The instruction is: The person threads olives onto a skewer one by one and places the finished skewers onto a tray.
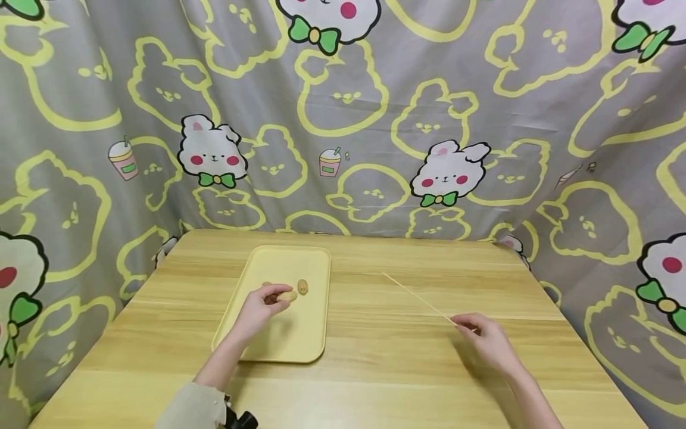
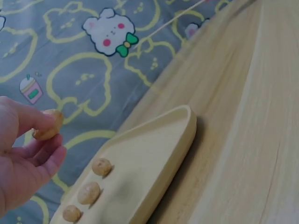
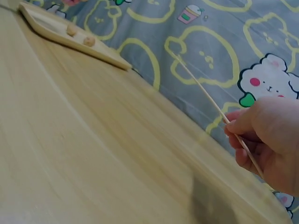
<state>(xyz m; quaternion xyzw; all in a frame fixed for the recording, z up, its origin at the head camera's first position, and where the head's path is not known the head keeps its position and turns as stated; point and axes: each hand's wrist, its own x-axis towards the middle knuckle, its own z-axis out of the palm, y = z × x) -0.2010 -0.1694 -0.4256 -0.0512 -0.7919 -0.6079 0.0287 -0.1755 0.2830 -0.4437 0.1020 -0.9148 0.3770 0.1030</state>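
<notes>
My left hand (image 1: 257, 308) pinches a small tan-brown ball (image 2: 50, 125) between thumb and fingertips, above a pale yellow tray (image 1: 293, 341). On the tray in the left wrist view lie three similar balls: one ball (image 2: 101, 166) at the top, a middle ball (image 2: 88, 192) and a lower ball (image 2: 72, 213). The head view shows one of them plainly; the left hand partly covers others. Over the right part of the table, my right hand (image 1: 489, 344) pinches a thin wooden skewer (image 1: 415, 294) near one end. Its other end points up and left, towards the tray, touching nothing.
The tray stands left of centre on a wooden table (image 1: 370, 381). A grey curtain (image 1: 364, 77) with rabbit prints hangs along the table's back and sides. A sleeve (image 1: 193, 406) and a black wrist device (image 1: 241, 419) are on the left arm.
</notes>
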